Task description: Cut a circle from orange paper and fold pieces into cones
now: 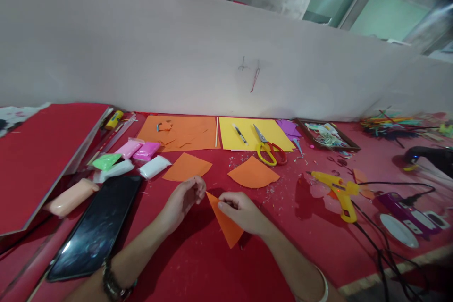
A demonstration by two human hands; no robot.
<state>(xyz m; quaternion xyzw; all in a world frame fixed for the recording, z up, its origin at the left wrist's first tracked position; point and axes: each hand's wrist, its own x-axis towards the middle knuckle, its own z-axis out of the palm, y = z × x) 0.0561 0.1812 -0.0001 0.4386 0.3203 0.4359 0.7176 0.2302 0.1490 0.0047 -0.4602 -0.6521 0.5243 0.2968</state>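
An orange paper piece (226, 224), narrow and pointed like a triangle or a folded cone, hangs over the red tabletop. My right hand (242, 210) pinches its upper side between thumb and fingers. At the paper's upper tip, my left hand (186, 198) has its fingers curled together, with the fingertips on that point. Just beyond the left hand lies an orange paper sector (187, 167). Another orange fan-shaped piece (254, 173) lies flat beyond the right hand.
Yellow-and-red scissors (268, 148) and a pen (240, 134) lie on yellow paper. At right are a yellow glue gun (338, 193), cables and a purple power strip (406, 212). A black phone (95, 226) and clay packets (146, 151) lie left. A white partition (177, 56) stands behind.
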